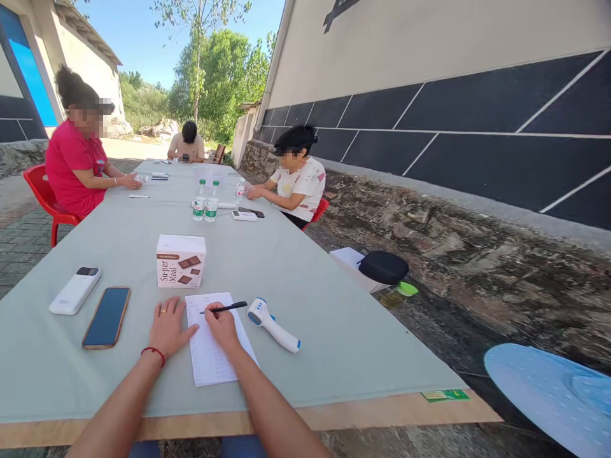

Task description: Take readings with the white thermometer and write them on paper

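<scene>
1. Right hand (222, 324): fingers pinching a black pen (233, 307), its point at the sheet of paper (210, 366). Contact between point and paper cannot be confirmed.
2. Left hand (168, 327): fingers spread, palm down on the bench (344, 305), thumb over the sheet's left edge. Ring and red bracelet (153, 350) worn.
3. Sheet of paper: beneath the right fingers, just right of the left fingers. Heading and rows of entries present; too small to read.
4. Carton (180, 262): upright, just beyond the left fingers. Legible: "Su-per Meal", beside pictured brown bars. Brown-band lettering uncertain.
5. Infrared thermometer (274, 327): white and blue, right of the right fingers, not touched.
6. Smartphone (107, 317): left of the left fingers, screen dark. White power bank (75, 291) farther left; marking illegible.
7. Two water bottles (198, 203): well beyond the fingers, past the carton. Green caps; green-and-white labels, wording illegible.
</scene>
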A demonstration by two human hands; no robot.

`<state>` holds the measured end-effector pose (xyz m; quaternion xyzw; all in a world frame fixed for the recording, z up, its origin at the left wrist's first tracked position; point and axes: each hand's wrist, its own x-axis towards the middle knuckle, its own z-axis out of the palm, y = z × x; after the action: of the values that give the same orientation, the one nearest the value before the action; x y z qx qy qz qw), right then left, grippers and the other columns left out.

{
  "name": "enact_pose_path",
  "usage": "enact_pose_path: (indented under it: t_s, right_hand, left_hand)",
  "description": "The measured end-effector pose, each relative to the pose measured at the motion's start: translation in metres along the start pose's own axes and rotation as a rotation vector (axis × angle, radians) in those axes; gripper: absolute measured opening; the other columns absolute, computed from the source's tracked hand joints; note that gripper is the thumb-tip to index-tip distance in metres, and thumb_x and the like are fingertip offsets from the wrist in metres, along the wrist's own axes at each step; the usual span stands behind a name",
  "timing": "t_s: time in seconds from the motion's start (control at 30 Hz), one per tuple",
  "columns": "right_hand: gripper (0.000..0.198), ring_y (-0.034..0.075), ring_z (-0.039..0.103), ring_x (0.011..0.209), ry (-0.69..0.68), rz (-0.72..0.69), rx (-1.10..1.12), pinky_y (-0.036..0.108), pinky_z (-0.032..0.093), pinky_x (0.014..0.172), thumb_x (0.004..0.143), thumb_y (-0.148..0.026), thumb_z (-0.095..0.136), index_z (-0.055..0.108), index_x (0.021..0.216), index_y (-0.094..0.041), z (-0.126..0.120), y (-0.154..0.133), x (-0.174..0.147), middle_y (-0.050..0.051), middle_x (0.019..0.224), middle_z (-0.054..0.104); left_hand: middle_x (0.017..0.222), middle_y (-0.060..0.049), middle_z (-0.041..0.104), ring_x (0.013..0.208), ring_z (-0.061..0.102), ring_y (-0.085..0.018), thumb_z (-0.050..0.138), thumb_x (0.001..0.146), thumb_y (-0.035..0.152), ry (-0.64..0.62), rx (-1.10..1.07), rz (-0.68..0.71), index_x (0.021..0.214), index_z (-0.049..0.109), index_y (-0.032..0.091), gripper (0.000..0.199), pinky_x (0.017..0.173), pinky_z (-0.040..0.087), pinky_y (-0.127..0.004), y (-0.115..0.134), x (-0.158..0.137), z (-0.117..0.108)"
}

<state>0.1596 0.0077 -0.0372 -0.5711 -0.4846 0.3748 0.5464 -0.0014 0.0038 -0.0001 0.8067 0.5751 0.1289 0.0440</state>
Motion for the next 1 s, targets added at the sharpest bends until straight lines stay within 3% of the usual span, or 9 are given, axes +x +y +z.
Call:
enact_pose_path:
  t_s: [1.0]
  right_hand:
    - [0.016,0.017,0.056,0.061,-0.021,0.013,0.025,0.028,0.045,0.061,0.064,-0.03,0.054,0.064,0.074,-0.022,0.003,0.011,0.003,-0.002,0.062,0.062]
  left_hand:
    - [0.14,-0.014,0.05,0.132,0.043,-0.031,0.056,0.083,0.049,0.047,0.005,0.025,0.126,0.054,0.02,0.052,0.114,0.024,-0.052,-0.006,0.001,0.008]
